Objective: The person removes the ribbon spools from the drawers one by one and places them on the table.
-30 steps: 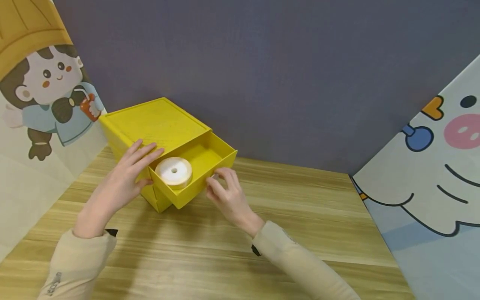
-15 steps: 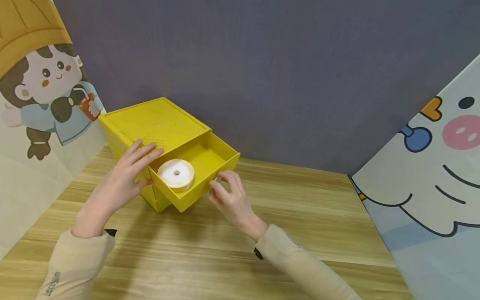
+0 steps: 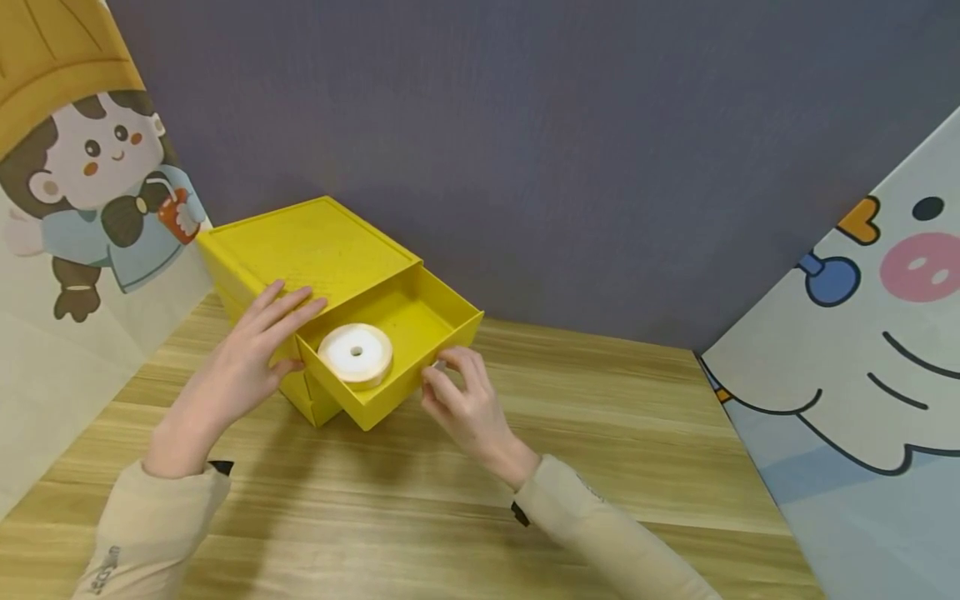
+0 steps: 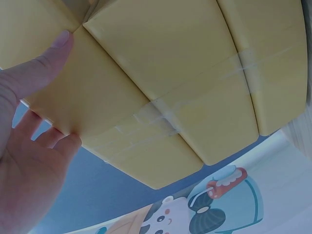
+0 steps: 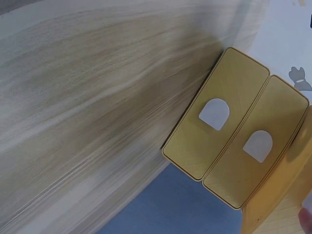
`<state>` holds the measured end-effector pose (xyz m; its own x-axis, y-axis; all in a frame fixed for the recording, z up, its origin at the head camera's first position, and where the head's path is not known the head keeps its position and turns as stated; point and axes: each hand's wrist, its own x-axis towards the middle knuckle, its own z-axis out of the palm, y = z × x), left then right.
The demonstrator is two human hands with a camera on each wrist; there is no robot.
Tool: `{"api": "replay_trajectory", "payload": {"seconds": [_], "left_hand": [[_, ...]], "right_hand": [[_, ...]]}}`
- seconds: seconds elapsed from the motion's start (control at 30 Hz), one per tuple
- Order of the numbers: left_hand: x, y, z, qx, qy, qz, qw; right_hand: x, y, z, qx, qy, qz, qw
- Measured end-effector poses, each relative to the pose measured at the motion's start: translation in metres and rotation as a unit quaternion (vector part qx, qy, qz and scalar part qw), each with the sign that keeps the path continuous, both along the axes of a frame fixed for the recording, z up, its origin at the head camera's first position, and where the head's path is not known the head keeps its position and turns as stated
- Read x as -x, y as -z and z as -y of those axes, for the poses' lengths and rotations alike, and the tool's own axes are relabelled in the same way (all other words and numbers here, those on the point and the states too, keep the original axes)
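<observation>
Right grip (image 3: 467, 404) is pinching the pale pull tab (image 3: 438, 365) of the top drawer (image 3: 397, 394), fingers curled and mostly hiding it; the tab is presumably serving as the only handhold on that front. Left grip (image 3: 247, 354) isn't clenching anything: extended fingers are resting over the top edge of the yellow cabinet (image 3: 307, 250), thumb is lying against its side, likely bracing the body so it isn't sliding with any tug from the right grip. Drawer is standing open, jutting from the cabinet between both grips. White spool (image 3: 356, 364) is lying flat inside, at the end nearer the left grip, just behind the front the right grip is holding; flat, it probably isn't rolling. Two lower drawers (image 5: 204, 151) are sitting closed, below the right grip. Clear tape (image 4: 170, 114) is running across the side beside the left grip, probably tying the sections together. Table (image 3: 600, 450) is carrying everything beneath both grips.
</observation>
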<state>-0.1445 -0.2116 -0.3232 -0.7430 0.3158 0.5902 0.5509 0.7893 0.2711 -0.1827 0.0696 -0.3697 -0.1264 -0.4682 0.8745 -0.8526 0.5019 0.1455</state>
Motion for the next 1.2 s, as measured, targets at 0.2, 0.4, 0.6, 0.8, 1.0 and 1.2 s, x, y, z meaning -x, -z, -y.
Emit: {"api": "replay_trajectory", "payload": {"seconds": [0.2,0.4,0.6,0.8,1.0,1.2], "left_hand": [[0.001,0.001,0.0,-0.002,0.001,-0.001,1.0],[0.0,0.001,0.001,-0.003,-0.001,0.002,1.0],[0.001,0.001,0.002,-0.005,0.002,-0.001,1.0],[0.001,0.001,0.002,-0.009,0.004,0.001,1.0],[0.001,0.003,0.003,-0.006,0.004,0.003,1.0],[0.002,0.004,0.003,-0.008,0.005,-0.004,0.9999]], "right_hand": [[-0.001,-0.002,-0.003,-0.008,-0.007,0.017,1.0],[-0.001,-0.002,-0.004,-0.011,-0.008,0.022,1.0],[-0.002,-0.002,-0.003,-0.009,-0.008,0.028,1.0],[-0.005,-0.007,-0.008,-0.038,0.006,0.031,0.999],[-0.004,-0.027,-0.024,-0.071,0.005,0.014,0.997],[0.001,-0.062,-0.033,-0.115,0.011,0.003,0.993]]}}
